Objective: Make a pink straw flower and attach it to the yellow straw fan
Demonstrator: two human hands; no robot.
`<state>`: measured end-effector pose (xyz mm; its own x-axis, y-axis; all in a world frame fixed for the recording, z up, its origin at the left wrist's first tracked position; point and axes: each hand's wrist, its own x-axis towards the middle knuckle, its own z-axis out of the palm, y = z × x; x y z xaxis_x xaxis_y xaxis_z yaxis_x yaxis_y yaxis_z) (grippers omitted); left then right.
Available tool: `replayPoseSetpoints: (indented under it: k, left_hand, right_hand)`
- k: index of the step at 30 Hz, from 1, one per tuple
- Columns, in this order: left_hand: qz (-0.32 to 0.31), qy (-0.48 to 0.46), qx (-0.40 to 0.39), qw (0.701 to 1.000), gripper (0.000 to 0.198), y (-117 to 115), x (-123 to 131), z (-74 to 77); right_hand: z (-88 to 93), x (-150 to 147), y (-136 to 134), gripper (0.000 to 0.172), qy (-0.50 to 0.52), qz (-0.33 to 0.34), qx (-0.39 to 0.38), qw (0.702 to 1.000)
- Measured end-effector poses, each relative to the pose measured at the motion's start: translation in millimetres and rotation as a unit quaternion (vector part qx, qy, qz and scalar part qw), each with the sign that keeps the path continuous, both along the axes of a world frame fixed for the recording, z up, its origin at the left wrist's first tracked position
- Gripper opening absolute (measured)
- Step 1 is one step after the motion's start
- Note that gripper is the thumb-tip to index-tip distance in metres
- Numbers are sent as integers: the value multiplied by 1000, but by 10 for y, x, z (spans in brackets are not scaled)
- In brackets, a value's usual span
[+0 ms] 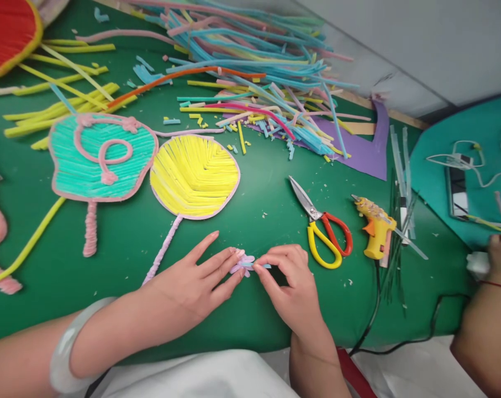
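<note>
Low in the middle of the head view, a small light-purple flower shape [247, 259] of fuzzy stems lies by the fingertips of my left hand [171, 287]. The thumb and some fingers close on its left side, while another finger stretches away. From the right, the thumb and index finger of my right hand [291, 284] pinch a short light-blue stem piece [266, 266], its other end lying over the purple petals. Up and left is a yellow disc [196, 177] with a lilac handle, and beside it a turquoise fan-like piece [105, 177] with pink trim.
Scissors [316, 215] and a yellow glue gun [376, 226] with a black cord lie right of my hands. Many fuzzy stems [250, 50] and offcuts cover the table's [267, 210] back. Another person's arm [488, 320] is at the right edge.
</note>
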<state>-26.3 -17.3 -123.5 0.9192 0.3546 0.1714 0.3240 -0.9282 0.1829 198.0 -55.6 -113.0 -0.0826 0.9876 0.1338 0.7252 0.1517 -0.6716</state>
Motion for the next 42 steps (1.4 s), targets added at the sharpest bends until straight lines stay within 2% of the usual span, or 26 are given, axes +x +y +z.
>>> replayPoseSetpoints:
  k: [19,25,31,42]
  left_hand:
    - [-6,26,2,1000,51,-11,-14,-26]
    - [-6,13,10,1000,48,4,0,-13]
    - [1,2,14,1000,46,1,4,-6]
    - [3,0,16,1000,43,3,-2,17]
  right_hand:
    - [-11,-7,16,5,0,4,24,1000]
    - [-38,-29,26,2,-11,24,27,999]
    - [-52,-42,12,6,-21,0,59,998]
    - [-43,-103,29,4,-48,18,85,995]
